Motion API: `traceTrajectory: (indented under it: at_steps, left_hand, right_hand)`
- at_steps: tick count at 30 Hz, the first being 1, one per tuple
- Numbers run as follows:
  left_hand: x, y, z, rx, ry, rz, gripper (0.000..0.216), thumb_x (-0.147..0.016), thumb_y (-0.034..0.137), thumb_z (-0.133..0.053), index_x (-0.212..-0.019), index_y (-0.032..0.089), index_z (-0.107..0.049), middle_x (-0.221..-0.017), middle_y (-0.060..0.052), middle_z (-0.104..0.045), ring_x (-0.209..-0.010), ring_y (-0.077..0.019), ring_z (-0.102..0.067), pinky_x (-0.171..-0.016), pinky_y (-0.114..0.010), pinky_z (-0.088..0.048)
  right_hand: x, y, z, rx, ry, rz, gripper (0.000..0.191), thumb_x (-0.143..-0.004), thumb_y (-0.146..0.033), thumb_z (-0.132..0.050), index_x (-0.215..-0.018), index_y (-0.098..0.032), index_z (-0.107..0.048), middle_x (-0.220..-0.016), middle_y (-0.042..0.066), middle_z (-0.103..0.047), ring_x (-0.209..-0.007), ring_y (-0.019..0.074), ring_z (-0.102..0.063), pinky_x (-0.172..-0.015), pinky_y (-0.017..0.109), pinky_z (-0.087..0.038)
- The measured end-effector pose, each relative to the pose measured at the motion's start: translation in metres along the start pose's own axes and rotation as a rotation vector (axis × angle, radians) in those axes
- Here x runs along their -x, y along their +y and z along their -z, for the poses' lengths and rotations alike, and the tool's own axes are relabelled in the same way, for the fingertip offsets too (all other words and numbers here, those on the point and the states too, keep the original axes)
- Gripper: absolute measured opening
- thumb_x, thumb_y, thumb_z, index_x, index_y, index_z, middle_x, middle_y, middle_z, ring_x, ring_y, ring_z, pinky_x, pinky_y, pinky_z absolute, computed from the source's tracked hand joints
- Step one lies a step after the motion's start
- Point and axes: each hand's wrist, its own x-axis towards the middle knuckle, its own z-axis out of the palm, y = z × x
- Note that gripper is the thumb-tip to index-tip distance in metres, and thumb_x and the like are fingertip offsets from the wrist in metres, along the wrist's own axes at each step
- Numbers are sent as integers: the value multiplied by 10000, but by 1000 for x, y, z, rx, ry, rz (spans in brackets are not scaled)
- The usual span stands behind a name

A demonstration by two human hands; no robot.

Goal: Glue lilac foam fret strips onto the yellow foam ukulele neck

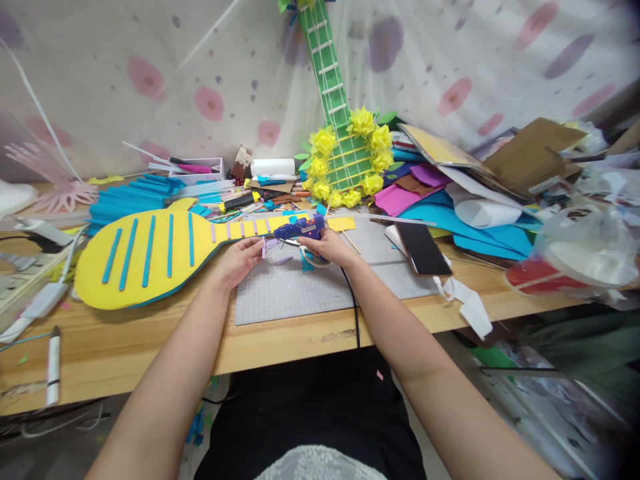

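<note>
My right hand (330, 246) is closed around a blue glue gun (300, 229), its nozzle pointing left and a clear glue stick trailing from its back. My left hand (245, 260) pinches a small purple strip (265, 248) between thumb and fingertips, just left of the nozzle. Behind both hands lies a yellow lute-shaped craft piece (135, 293) with blue strips on its round body and short purple strips along its neck. More purple strips (285, 261) rest on the grey cutting mat (300, 300). A roll of tape beneath the glue gun is partly hidden.
A green paper guitar with yellow flowers (345, 157) leans at the back. A black phone (424, 248) lies right of the mat, near coloured paper sheets (470, 230) and a bagged red-and-white bucket (545, 273). A black cord (356, 310) hangs over the table edge. A marker (53, 367) lies left.
</note>
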Motion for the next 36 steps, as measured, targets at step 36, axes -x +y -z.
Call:
traceTrajectory:
  at_steps: [36]
  left_hand:
    - [1, 1, 0, 13, 23, 0, 207, -581, 187, -770, -750, 115, -674, -702, -30, -659, -571, -58, -557, -569, -176, -457]
  right_hand:
    - [7, -8, 6, 38, -101, 4, 348, -632, -508, -623, -702, -172, -568, -548, -18, -518, -614, 136, -499, -583, 253, -366]
